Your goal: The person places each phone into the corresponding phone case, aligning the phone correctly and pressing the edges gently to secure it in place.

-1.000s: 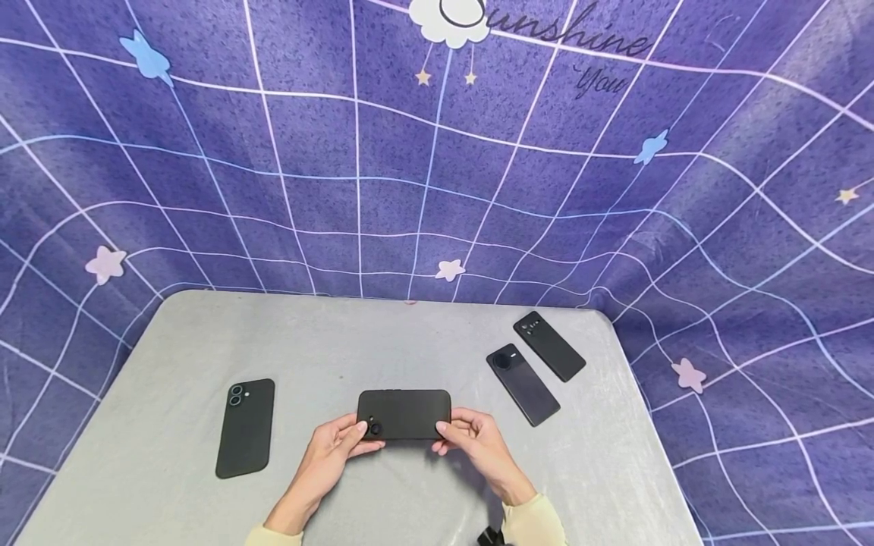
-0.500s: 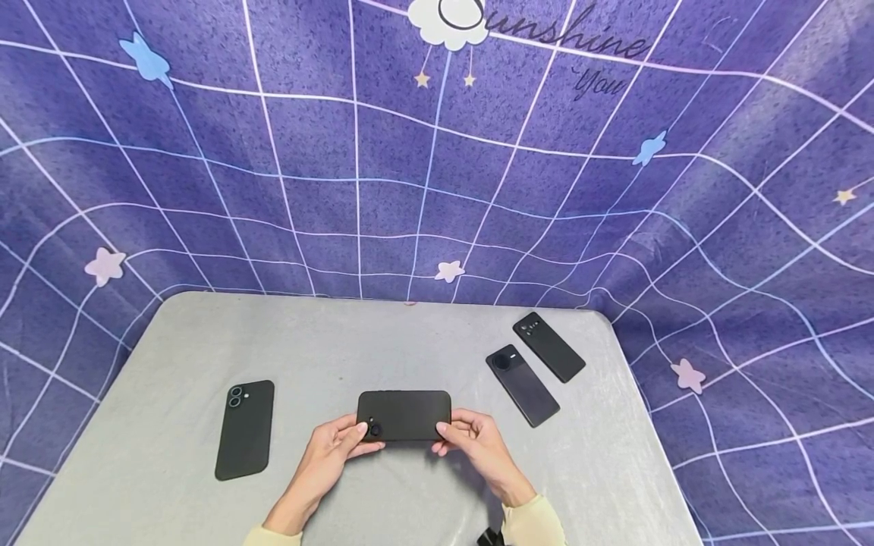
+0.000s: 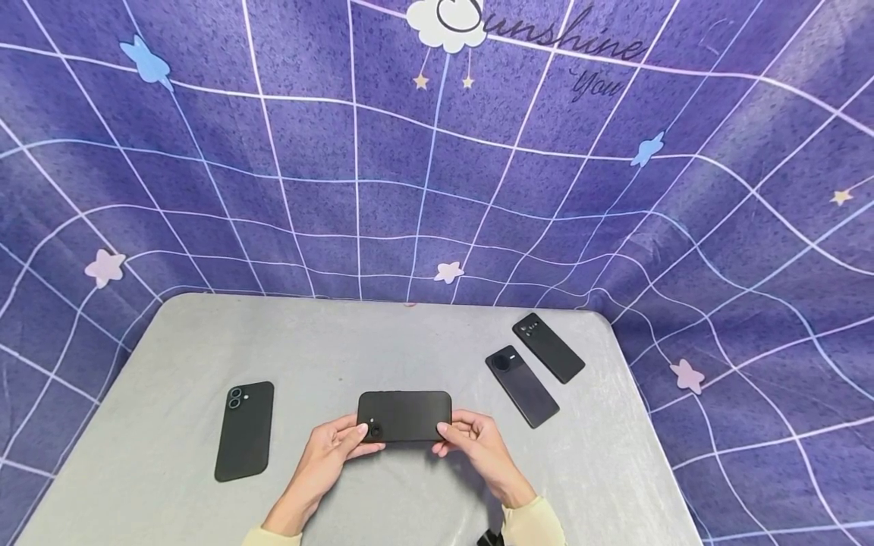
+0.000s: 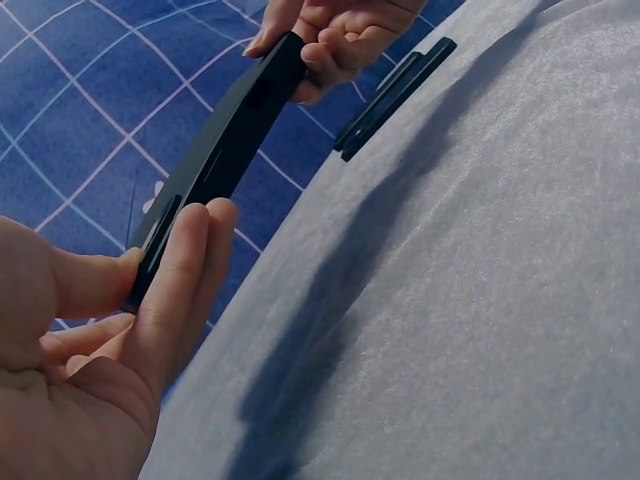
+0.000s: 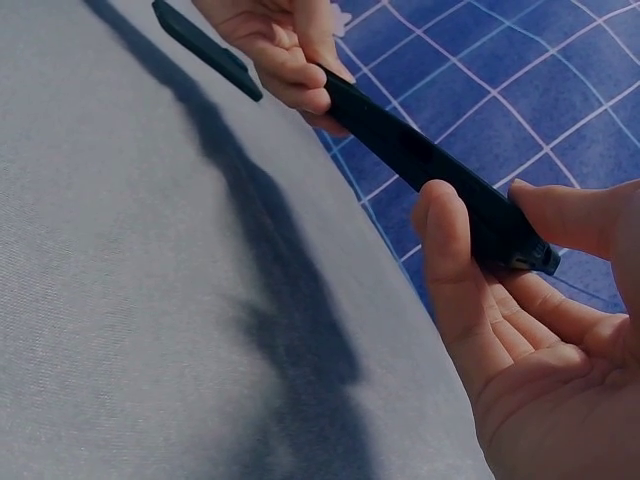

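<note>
Both hands hold a black smartphone (image 3: 410, 415) sideways above the table, its camera side facing up toward the head camera. The left hand (image 3: 330, 447) pinches the end with the camera, thumb on top and fingers beneath. At the opposite end the right hand (image 3: 483, 450) grips the phone the same way. Seen edge-on in the left wrist view, the phone (image 4: 225, 150) is raised off the cloth and throws a long shadow below it. In the right wrist view the thumb and fingers clasp the end of the phone (image 5: 430, 160) with a port opening.
A black phone with two camera rings (image 3: 244, 432) lies to the left. On the right lie a dark phone with a round camera (image 3: 524, 387) and another black phone (image 3: 549, 347), side by side. The grey cloth-covered table (image 3: 307, 341) backs onto a purple gridded curtain (image 3: 382, 152).
The hands and the held phone stay almost still. The whole head view has shifted down by a few pixels; the phones on the table keep their places.
</note>
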